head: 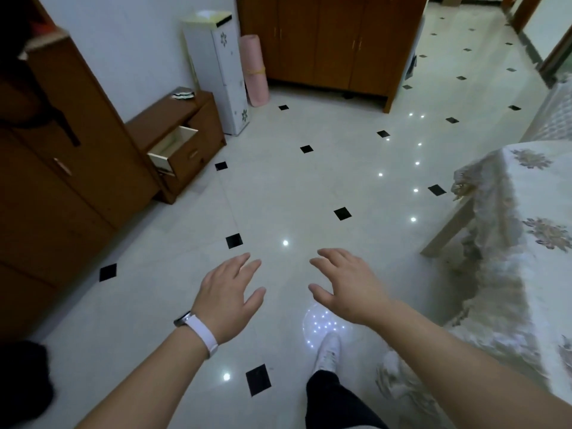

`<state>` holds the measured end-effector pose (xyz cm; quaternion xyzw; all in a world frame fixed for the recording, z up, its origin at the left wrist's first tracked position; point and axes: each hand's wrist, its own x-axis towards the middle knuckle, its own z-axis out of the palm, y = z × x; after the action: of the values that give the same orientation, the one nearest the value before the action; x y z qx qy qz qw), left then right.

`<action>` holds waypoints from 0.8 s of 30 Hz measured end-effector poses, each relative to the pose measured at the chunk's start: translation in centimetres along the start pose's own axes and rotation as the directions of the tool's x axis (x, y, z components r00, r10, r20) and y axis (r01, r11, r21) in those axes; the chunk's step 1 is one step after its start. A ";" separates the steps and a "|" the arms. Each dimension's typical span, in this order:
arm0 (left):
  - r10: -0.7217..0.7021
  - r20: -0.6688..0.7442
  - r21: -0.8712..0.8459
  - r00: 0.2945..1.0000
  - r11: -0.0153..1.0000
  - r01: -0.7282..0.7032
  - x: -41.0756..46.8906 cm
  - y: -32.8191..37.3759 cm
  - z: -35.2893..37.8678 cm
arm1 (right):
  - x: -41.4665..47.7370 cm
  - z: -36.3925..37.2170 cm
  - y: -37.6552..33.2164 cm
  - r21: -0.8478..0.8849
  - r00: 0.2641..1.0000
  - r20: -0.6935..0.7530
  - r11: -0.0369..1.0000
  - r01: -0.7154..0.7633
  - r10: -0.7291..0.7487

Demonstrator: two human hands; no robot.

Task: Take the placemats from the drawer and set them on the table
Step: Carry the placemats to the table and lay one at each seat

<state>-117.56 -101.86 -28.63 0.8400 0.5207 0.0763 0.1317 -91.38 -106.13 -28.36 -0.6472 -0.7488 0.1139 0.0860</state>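
A low brown cabinet (185, 109) stands against the left wall, with its top drawer (173, 147) pulled out. The drawer's pale inside shows; I cannot tell what lies in it. The table (538, 212) under a floral cloth fills the right edge. My left hand (229, 295), with a white wristband, and my right hand (346, 286) hover over the floor in front of me. Their fingers are spread and hold nothing. Both hands are well short of the drawer.
A tall brown wardrobe (55, 181) lines the left side. A white narrow drawer tower (226, 75) and a rolled pink mat (255, 69) stand beyond the cabinet, beside a brown cupboard (328, 41). White tiled floor (278, 187) stretches between cabinet and table. My white shoe (328, 351) steps forward.
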 end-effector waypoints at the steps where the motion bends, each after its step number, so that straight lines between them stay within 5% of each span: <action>1: -0.009 0.005 0.013 1.000 1.000 0.009 1.4 -0.5 -0.2 | 1.6 0.1 0.6 0.000 1.000 0.007 1.000 0.015 -0.015; 6: -0.027 0.026 0.053 0.999 0.998 0.025 9.7 -1.2 -0.9 | 9.7 -1.2 5.6 0.007 0.998 0.035 0.998 0.054 -0.055; 14: 0.145 -0.022 0.102 0.989 0.985 -0.142 24.4 3.1 -1.9 | 17.8 -6.3 15.5 -0.028 1.000 -0.005 1.000 0.014 -0.014; 24: 0.355 -0.051 0.025 0.934 0.935 -0.354 38.5 6.8 0.5 | 22.5 -8.5 24.1 -0.053 0.986 -0.014 0.984 -0.169 0.169</action>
<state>-94.45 -70.38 -27.36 0.9187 0.3648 0.1176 0.0949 -69.43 -80.10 -27.41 -0.7109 -0.6937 0.0977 0.0621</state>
